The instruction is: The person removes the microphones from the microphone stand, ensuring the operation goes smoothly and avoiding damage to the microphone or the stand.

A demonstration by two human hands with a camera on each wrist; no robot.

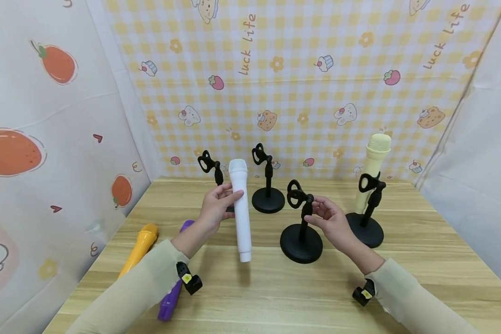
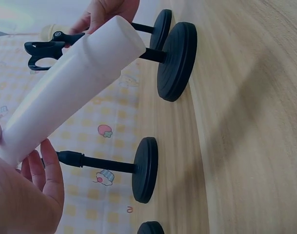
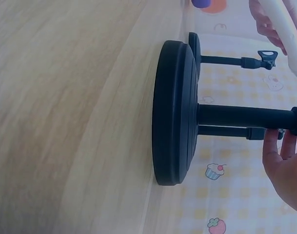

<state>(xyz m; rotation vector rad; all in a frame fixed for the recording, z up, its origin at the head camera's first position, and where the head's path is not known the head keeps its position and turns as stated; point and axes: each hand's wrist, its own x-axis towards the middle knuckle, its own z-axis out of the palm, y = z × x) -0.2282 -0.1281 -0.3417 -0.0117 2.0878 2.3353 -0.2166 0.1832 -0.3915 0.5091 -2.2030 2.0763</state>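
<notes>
My left hand [image 1: 215, 206] grips a white microphone [image 1: 242, 218] around its upper body, head up and tail down, above the table. In the left wrist view the white microphone [image 2: 70, 92] slants across, its tail end near the other hand. My right hand [image 1: 331, 222] pinches the upper stem of a black microphone stand [image 1: 302, 243], just below its clip. The stand's round base rests on the table, and its clip ring points left toward the white microphone. In the right wrist view my fingers lie against the stand's stem [image 3: 241, 116].
Two more black stands stand behind, one [image 1: 268, 200] at the middle, one [image 1: 218, 176] partly hidden by my left hand. At right, a cream microphone [image 1: 375, 155] leans with another stand [image 1: 365, 229]. An orange microphone [image 1: 144, 241] and a purple one [image 1: 171, 297] lie at left, partly covered by my sleeve.
</notes>
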